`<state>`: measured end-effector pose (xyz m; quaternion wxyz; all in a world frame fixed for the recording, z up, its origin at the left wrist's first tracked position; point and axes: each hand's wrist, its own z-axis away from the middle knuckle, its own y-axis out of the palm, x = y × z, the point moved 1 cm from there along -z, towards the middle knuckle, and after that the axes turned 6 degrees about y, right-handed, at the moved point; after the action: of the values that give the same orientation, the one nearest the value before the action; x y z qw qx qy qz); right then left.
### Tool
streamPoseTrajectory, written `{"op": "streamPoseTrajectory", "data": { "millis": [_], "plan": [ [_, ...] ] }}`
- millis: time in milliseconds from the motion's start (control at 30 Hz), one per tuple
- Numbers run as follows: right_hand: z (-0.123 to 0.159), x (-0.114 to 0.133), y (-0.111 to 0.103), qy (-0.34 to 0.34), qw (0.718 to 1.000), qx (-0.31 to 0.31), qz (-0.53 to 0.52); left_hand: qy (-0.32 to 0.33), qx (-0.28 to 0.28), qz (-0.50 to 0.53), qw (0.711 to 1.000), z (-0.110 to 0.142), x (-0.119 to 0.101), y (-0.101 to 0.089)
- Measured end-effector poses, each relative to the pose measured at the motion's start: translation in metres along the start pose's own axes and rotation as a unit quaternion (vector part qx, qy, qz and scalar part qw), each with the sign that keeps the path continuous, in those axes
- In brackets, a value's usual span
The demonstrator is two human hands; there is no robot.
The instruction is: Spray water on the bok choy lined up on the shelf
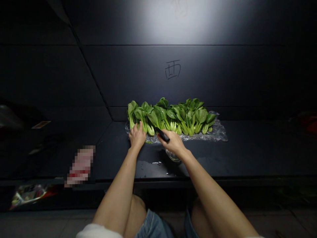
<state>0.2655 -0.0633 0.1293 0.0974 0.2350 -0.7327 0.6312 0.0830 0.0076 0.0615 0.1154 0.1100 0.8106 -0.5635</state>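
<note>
Several green bok choy [189,117] lie side by side in a row, with their leaves toward the back wall and pale stems toward me. Under them is a sheet of clear plastic film [219,132], crinkled at its right end. My left hand [138,134] is at the left end of the row, fingers closed about the stems of a bok choy. In my right hand [174,142] is a spray bottle [172,155] with a black head and a clear body, tilted toward the stems. My palm hides the middle of the bottle.
Water drops [156,163] dot the dark bench [203,162] near its front edge. A black panel [138,76] with a handwritten character stands behind. To the left are a blurred-out pinkish item [81,165], a small card [41,124] and a colourful package [29,193] lower down.
</note>
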Motion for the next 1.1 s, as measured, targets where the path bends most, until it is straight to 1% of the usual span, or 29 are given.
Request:
{"op": "streamPoseTrajectory", "data": {
  "millis": [233, 333, 433, 500, 600, 733, 833, 967, 1100],
  "plan": [
    [0.002, -0.003, 0.002, -0.023, 0.999, -0.024, -0.022, -0.022, -0.087, 0.042, 0.995, 0.001, 0.002, -0.006],
    [0.003, -0.005, 0.003, -0.030, 0.999, -0.034, -0.030, -0.015, -0.119, 0.055, 0.991, 0.002, 0.002, -0.007],
    [0.004, -0.008, 0.002, -0.029, 0.998, -0.039, -0.034, 0.000, -0.132, 0.058, 0.990, 0.002, 0.001, -0.005],
    [0.005, -0.010, 0.001, -0.027, 0.998, -0.041, -0.036, 0.017, -0.119, 0.048, 0.992, 0.001, 0.001, 0.000],
    [0.006, -0.012, -0.001, -0.024, 0.998, -0.042, -0.038, 0.038, -0.082, 0.024, 0.996, -0.001, 0.000, 0.007],
    [0.007, -0.013, -0.001, -0.021, 0.998, -0.042, -0.033, 0.046, -0.049, 0.005, 0.998, -0.004, 0.000, 0.011],
    [0.007, -0.013, -0.001, -0.016, 0.998, -0.043, -0.034, 0.045, -0.042, -0.005, 0.998, -0.005, 0.000, 0.009],
    [0.007, -0.013, -0.002, -0.006, 0.997, -0.059, -0.040, 0.040, -0.054, -0.010, 0.998, -0.003, -0.002, 0.007],
    [0.007, -0.012, -0.002, 0.003, 0.999, -0.047, -0.028, 0.043, -0.024, -0.030, 0.998, 0.000, -0.005, 0.006]
  ]
}}
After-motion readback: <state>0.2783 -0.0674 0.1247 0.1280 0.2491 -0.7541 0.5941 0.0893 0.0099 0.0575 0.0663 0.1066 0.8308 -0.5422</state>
